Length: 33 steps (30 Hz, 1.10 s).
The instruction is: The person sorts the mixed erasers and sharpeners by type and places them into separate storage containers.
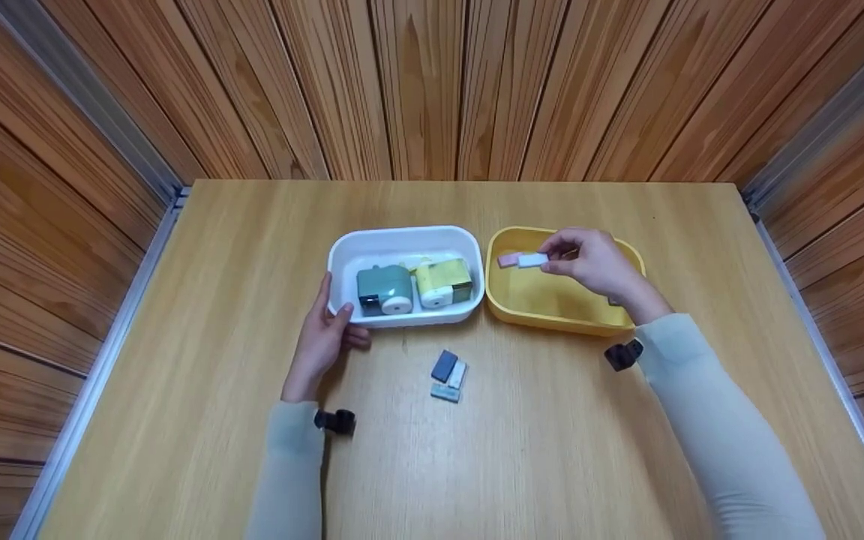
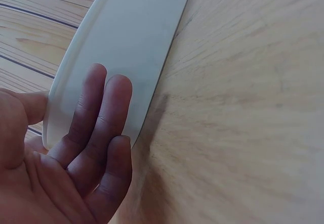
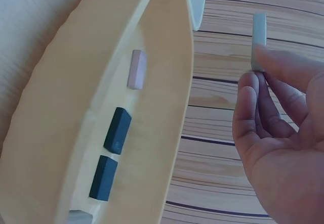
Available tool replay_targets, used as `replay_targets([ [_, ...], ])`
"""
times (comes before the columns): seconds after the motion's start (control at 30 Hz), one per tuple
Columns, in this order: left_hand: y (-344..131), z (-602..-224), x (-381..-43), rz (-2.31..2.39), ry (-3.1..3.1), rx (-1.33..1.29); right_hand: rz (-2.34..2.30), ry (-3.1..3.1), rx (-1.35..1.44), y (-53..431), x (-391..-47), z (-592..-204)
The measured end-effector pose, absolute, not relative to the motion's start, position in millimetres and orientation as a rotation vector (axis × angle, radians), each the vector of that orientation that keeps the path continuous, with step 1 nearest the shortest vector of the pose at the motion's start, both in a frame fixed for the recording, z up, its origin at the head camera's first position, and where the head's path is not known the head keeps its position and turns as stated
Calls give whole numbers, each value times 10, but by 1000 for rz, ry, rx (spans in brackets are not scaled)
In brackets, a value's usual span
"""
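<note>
My right hand (image 1: 586, 259) pinches a pale bluish-white eraser (image 1: 532, 260) between thumb and fingertips, above the yellow bin (image 1: 552, 301). Inside that bin lie a pink eraser (image 3: 136, 70), a dark green eraser (image 3: 117, 130) and another dark eraser (image 3: 103, 178); a greyish piece (image 3: 80, 216) is partly cut off by the frame edge. With my left hand (image 1: 323, 334) I grip the front left corner of the white bin (image 1: 406, 321), the thumb at its rim and fingers against its outer wall. It holds a green pencil sharpener (image 1: 385, 288) and a yellow pencil sharpener (image 1: 443, 282).
Between my forearms, in front of the bins, lie a navy eraser (image 1: 444, 365), a light grey eraser (image 1: 457, 374) and a grey-green eraser (image 1: 445, 393) close together on the wooden table (image 1: 507, 465). Wood-panelled walls (image 1: 424, 90) stand behind and at both sides.
</note>
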<state>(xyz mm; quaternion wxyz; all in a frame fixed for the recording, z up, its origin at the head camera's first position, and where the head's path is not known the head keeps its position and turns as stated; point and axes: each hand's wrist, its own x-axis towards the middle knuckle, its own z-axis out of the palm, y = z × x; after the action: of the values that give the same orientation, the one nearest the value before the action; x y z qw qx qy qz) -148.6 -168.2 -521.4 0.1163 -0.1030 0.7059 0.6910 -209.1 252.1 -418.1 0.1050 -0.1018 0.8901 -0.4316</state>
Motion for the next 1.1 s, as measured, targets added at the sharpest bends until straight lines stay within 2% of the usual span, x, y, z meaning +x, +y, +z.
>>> replay_targets([
  [0.47, -1678, -5221, -1476, 2033, 2079, -286, -1223, 2624, -217, 2560, -2209, -4266],
  [1.1, -1691, -5219, -1478, 2043, 2037, -297, -1210, 2610, -176, 2640, -2184, -4340],
])
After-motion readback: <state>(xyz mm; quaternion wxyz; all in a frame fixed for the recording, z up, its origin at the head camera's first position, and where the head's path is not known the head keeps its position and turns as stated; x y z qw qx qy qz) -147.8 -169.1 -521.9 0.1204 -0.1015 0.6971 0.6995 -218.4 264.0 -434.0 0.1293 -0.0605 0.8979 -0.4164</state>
